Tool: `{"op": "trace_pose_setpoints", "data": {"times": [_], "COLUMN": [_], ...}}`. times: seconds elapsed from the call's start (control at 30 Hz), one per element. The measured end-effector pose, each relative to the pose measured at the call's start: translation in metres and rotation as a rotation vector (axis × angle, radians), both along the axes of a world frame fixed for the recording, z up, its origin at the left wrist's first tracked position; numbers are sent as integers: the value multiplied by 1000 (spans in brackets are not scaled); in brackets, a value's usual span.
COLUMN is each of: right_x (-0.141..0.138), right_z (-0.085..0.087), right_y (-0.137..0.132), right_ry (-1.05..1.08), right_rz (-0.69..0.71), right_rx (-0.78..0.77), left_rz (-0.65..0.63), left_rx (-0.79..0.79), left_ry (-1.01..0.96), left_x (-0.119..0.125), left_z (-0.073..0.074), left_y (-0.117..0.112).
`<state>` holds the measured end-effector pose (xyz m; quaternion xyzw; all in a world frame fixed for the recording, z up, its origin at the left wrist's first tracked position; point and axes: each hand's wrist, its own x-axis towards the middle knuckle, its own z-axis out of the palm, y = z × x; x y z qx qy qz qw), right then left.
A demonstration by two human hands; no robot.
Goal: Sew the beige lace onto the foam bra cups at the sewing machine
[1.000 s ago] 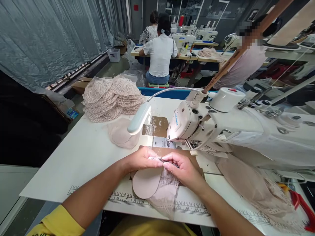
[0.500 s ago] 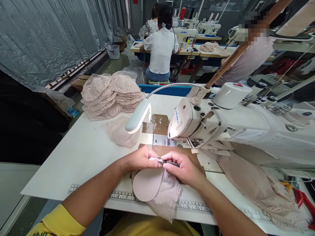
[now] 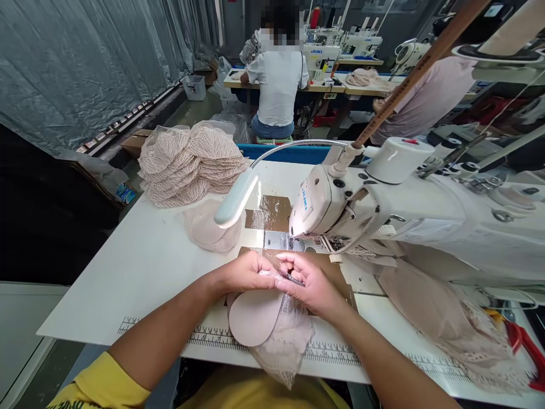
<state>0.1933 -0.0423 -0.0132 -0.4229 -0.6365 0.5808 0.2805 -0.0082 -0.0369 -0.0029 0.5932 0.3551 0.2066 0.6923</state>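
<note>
My left hand (image 3: 249, 274) pinches the upper edge of a pale pink lace piece (image 3: 293, 329) with a smooth rounded bra cup (image 3: 253, 318) on it. The cup and lace hang down over the table's front edge. Close against it, my right hand (image 3: 307, 284) has its thumb and fingers at the same edge. Small dark thread snips (image 3: 293, 278) are tucked in that hand, mostly covered by the fingers. Just beyond both hands stands the white sewing machine (image 3: 323, 199), its needle area above a metal plate (image 3: 276, 241).
A stack of lace pieces (image 3: 191, 165) lies at the back left, with a single cup piece (image 3: 213, 226) nearer. A lamp (image 3: 236, 196) arches over the table (image 3: 128, 272). More fabric (image 3: 443, 318) and red-handled scissors (image 3: 523, 352) lie right. Co-workers (image 3: 279, 85) sit beyond.
My right hand has shifted its hold: the snips' tip has drawn back from the fabric edge into the hand, and the fingers have curled. My left hand stays in place.
</note>
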Motion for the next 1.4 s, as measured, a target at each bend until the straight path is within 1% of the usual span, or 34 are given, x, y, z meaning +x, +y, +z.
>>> {"op": "trace_pose_setpoints", "data": {"times": [0.07,0.1,0.2,0.27,0.33,0.37,0.5,0.57,0.63,0.7,0.73,0.77,0.83,0.87,0.9,0.93,1.0,1.07,1.13,1.2,1.27,1.4], "right_x": [1,2,10,15,17,16,4,-1,-1,2,4,6,8,8,9,9,10,13,17,21,22,20], "right_z": [1,1,6,8,10,10,6,4,4,6,7,9,12,13,14,15,15,14,15,18,22,29], "right_y": [0,0,2,5,6,6,5,3,1,-1,-2,-3,-5,-6,-7,-8,-9,-9,-6,-3,-1,-3], "right_ry": [-45,-80,-198,-230,-194,-167,-134,-156,-157,-132,-113,-94,-64,-53,-52,-64,-102,-110,-90,-91,-127,-195], "right_rz": [67,86,87,143,224,230,91,95,138,159,162,164,181,197,214,221,207,165,129,123,146,193], "right_rx": [-31,-23,30,29,28,30,47,88,129,152,159,165,172,171,168,165,158,152,172,223,263,250], "left_rz": [-23,-47,-121,-130,-98,-78,-17,30,109,190,208,196,94,49,35,61,200,334,403,420,411,365], "left_rx": [1,2,49,98,144,169,309,360,388,362,313,233,42,-40,-104,-151,-192,-182,-120,-47,22,114], "left_ry": [5,36,204,296,341,344,301,285,280,298,315,326,294,236,156,69,-76,-136,-126,-89,-56,-11], "left_x": [-3,-7,-23,-33,-37,-36,-21,-15,-17,-23,-28,-31,-33,-32,-28,-22,-9,1,7,8,7,7], "left_z": [2,4,13,19,23,24,25,28,33,38,40,41,38,34,29,24,14,6,3,2,3,2], "left_y": [1,2,4,4,3,2,-3,-7,-12,-16,-18,-19,-22,-24,-26,-28,-32,-37,-40,-41,-41,-41]}}
